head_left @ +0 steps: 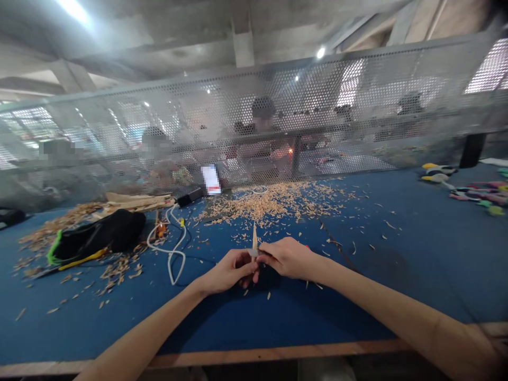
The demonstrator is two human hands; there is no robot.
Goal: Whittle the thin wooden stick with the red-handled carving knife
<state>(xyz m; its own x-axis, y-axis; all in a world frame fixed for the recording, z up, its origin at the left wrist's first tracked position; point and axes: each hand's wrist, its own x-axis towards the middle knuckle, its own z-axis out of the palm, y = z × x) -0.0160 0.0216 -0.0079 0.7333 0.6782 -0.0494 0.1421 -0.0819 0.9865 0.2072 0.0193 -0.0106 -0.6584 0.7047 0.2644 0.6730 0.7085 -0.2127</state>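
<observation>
Close to the table's middle, my left hand is closed around the lower part of a slim, pale wooden stick. Its tapered tip points up and away from me. My right hand meets the left one from the other side, thumb and fingers pinched. Between those fingertips is a small flat grey piece, pressed against the stick; whether it is sandpaper or a blade I cannot tell. Just beyond both hands lies a heap of pale wood shavings on the blue tabletop.
To the left are a white cable, a black pouch with green edging, a yellow-handled tool and wood strips. A lit phone leans near the perforated metal screen. Colourful tools lie far right.
</observation>
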